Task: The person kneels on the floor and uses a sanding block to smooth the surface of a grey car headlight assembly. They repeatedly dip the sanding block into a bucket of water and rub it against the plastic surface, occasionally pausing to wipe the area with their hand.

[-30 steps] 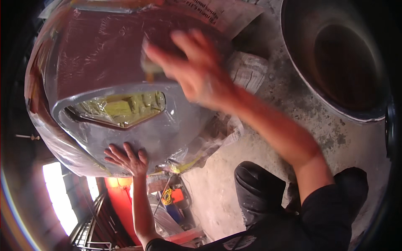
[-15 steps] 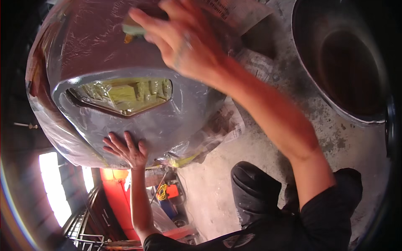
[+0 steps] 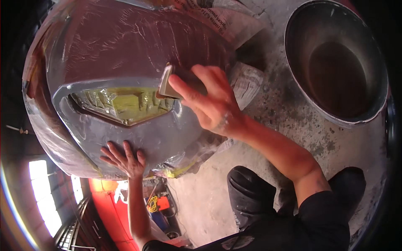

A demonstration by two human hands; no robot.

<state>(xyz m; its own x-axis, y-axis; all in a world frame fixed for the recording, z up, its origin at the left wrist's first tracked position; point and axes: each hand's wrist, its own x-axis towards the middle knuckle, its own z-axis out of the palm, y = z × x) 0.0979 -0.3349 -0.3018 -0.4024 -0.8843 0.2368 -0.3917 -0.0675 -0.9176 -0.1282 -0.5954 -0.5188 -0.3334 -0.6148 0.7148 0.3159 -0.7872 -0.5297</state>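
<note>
Sanding block [image 3: 166,82], a small flat pad, sits pinched in the right hand [image 3: 211,104] against the grey primed body panel [image 3: 138,134], just at the three o'clock end of the yellow-taped recess [image 3: 121,104]. Going left to right: the left hand [image 3: 125,157] lies flat, fingers spread, gripping nothing, on the panel's lower edge at about seven o'clock from the block. The recess runs with its long axis from nine to three o'clock. The right hand's fingers close around the block, which stands on edge, its long axis toward twelve. Open primed and plastic-wrapped surface spreads toward twelve and nine; at three o'clock lie newspaper masking [image 3: 247,79], concrete floor [image 3: 289,121] and a large metal basin [image 3: 335,62], well apart.
</note>
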